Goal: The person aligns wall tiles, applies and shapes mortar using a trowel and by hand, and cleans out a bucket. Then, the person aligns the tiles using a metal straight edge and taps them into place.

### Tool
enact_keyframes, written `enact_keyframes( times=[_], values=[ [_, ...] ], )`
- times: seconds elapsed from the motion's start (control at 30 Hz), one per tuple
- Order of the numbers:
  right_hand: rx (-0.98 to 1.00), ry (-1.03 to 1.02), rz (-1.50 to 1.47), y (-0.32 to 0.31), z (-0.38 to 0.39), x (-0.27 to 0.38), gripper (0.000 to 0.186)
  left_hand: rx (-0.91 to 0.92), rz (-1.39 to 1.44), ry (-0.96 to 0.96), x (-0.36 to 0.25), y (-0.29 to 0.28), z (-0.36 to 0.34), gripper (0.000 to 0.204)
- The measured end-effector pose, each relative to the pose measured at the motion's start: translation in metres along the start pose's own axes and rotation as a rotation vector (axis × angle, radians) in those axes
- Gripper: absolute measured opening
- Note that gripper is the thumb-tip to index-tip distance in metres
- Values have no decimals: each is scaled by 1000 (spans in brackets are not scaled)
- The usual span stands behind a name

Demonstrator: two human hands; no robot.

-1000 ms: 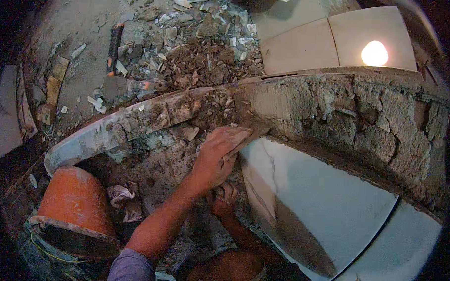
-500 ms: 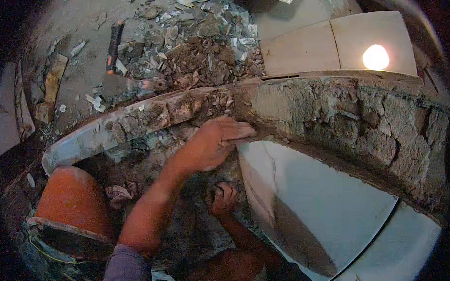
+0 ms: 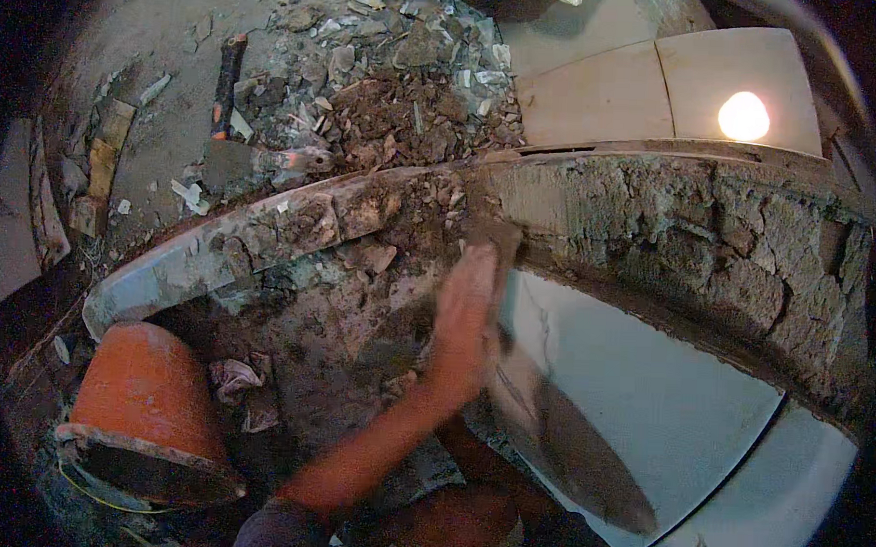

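My left hand (image 3: pixel 468 299), blurred by motion, reaches to the upper left corner of a large white veined tile (image 3: pixel 626 405), beside a crumbly ledge (image 3: pixel 700 225). A brownish shape at its fingertips is too blurred to name, and I cannot tell how the fingers are closed. My right hand (image 3: pixel 400 386) is mostly hidden behind my left forearm, low beside that tile's left edge, with a bit of its fingers showing.
An orange bucket (image 3: pixel 140 393) lies tipped at lower left. A dusty pale strip (image 3: pixel 148 283) runs behind it. Beyond are rubble (image 3: pixel 405 118), a dark-handled tool (image 3: pixel 224 102), a wooden piece (image 3: pixel 99 175), beige tiles (image 3: pixel 589 105) and a glowing bulb (image 3: pixel 744 115).
My left hand and forearm have swung rightward, the hand now more upright against the tile corner and blurred. My right hand has become mostly covered by the left forearm.
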State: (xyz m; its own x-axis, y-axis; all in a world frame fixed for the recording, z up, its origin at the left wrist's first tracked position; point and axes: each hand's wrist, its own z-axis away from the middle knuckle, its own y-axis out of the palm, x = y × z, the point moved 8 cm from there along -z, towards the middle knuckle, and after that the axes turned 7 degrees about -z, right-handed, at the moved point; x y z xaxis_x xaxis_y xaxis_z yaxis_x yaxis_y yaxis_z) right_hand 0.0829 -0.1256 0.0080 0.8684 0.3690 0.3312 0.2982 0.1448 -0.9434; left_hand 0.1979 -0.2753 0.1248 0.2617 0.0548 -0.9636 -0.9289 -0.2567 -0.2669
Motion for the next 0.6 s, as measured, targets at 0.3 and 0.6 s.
enact_keyframes(
  times=[0.3, 0.6],
  values=[
    [-14, -22, -47, -1, 0, 2, 45, 148, 13, -63, 4, 6, 34, 68],
    [-6, 1, -7, 10, 8, -14, 44, 181, -63, 76, 4, -40, -8, 65]
  ],
)
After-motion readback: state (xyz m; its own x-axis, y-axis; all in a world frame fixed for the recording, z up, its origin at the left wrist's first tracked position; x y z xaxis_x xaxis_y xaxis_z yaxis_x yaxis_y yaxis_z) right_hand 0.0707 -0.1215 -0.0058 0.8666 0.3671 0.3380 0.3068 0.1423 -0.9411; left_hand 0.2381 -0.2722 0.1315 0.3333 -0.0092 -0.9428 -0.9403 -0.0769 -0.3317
